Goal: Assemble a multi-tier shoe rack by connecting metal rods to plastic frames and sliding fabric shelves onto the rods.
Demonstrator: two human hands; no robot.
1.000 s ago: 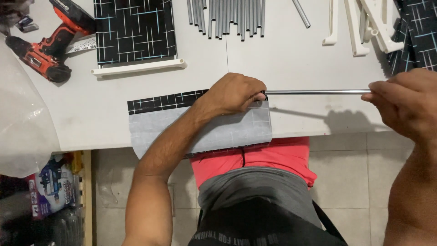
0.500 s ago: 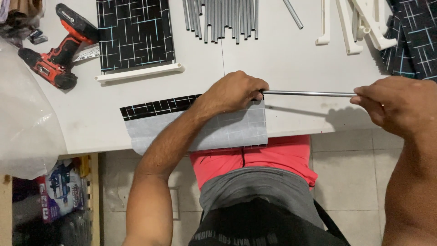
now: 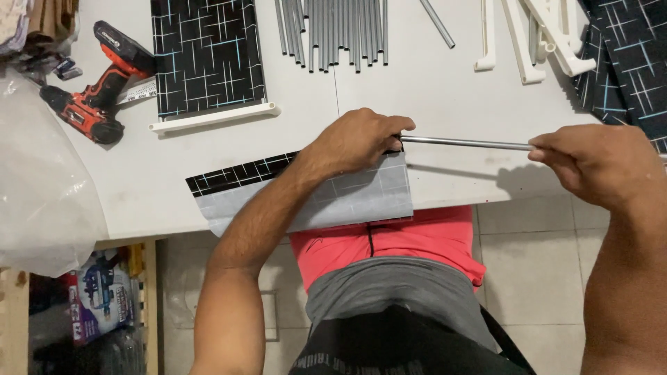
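My left hand (image 3: 358, 142) is closed over the right top corner of a grey-backed fabric sheet (image 3: 347, 198) with a black patterned top edge, which hangs over the front of the white table (image 3: 445, 90). A thin metal rod (image 3: 465, 143) runs level from that corner to my right hand (image 3: 601, 163), which pinches it near its right end. The rod's left tip is hidden under my left fingers.
A red and black cordless drill (image 3: 97, 83) lies at the far left. A black patterned panel with a white rail (image 3: 208, 59) sits behind it. A bundle of grey metal rods (image 3: 333, 31), white plastic brackets (image 3: 535, 35) and more patterned fabric (image 3: 625, 62) line the back. Clear plastic bag (image 3: 42, 187) at left.
My right hand has slid left along the rod toward my left hand. The left hand stays on the sheet's corner.
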